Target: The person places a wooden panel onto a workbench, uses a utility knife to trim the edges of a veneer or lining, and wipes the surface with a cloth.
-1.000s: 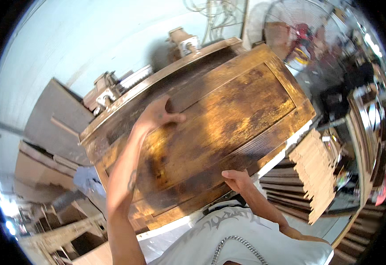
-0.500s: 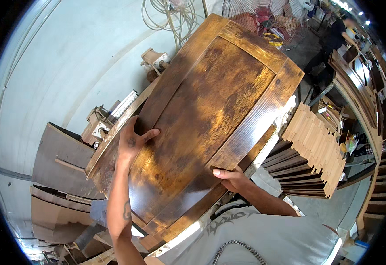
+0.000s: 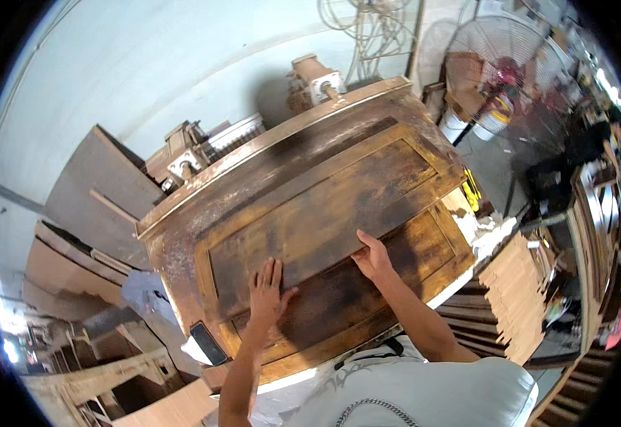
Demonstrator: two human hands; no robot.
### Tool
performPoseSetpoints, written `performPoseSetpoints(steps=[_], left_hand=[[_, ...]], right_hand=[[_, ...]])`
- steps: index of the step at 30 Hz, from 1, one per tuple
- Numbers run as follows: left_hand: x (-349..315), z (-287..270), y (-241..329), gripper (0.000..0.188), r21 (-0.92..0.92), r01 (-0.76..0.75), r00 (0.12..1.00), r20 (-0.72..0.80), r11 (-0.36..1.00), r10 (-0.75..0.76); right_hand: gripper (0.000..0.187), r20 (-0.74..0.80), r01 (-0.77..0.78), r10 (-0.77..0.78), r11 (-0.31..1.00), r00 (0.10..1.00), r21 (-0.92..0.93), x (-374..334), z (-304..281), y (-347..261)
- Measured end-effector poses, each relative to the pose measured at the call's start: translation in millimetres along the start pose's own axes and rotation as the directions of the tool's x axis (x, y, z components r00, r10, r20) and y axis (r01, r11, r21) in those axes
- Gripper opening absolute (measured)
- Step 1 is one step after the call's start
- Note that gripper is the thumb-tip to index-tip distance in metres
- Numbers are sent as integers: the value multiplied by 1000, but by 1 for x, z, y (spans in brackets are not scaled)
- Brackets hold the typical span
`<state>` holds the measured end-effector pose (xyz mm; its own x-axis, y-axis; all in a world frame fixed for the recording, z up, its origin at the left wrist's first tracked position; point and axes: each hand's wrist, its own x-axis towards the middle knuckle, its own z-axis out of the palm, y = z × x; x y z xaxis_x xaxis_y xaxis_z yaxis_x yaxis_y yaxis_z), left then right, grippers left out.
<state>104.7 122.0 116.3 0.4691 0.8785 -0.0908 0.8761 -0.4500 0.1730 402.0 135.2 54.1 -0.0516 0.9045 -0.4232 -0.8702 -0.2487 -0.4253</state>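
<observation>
A brown-stained wooden panel door (image 3: 317, 203) with a raised frame lies over the workbench, overlapping a second, similar panel door (image 3: 424, 252) on the near side. My left hand (image 3: 271, 290) rests flat on the upper door by its near edge, thumb spread out. Further right, my right hand (image 3: 372, 257) grips that same near edge, thumb on top; its other fingers are mostly hidden under the edge. Shadow darkens the lower door between my hands.
A raised ledge (image 3: 275, 153) runs along the bench's far side, with motor-like machine parts (image 3: 317, 80) behind it. A black phone-like slab (image 3: 208, 343) sits at the near left corner. Stacked wood strips (image 3: 513, 299) and a fan (image 3: 499, 67) stand right; a person works beyond.
The upper door has come down from a raised, tilted position and moved away from me, uncovering the second door. My left hand has shifted from its far side to the near edge.
</observation>
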Motion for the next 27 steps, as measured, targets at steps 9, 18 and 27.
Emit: performPoseSetpoints(steps=[9, 18, 27], left_hand=[[113, 35, -90, 75, 64, 202, 971, 120, 977, -208], [123, 72, -135, 63, -121, 197, 932, -285, 973, -224], [115, 97, -243, 55, -171, 768, 525, -383, 617, -760]], right_hand=[[47, -192, -208, 194, 977, 962, -50, 162, 27, 4], [42, -214, -237, 101, 423, 972, -875, 146, 34, -130], [56, 597, 83, -284, -855, 751, -511, 290, -145, -255]])
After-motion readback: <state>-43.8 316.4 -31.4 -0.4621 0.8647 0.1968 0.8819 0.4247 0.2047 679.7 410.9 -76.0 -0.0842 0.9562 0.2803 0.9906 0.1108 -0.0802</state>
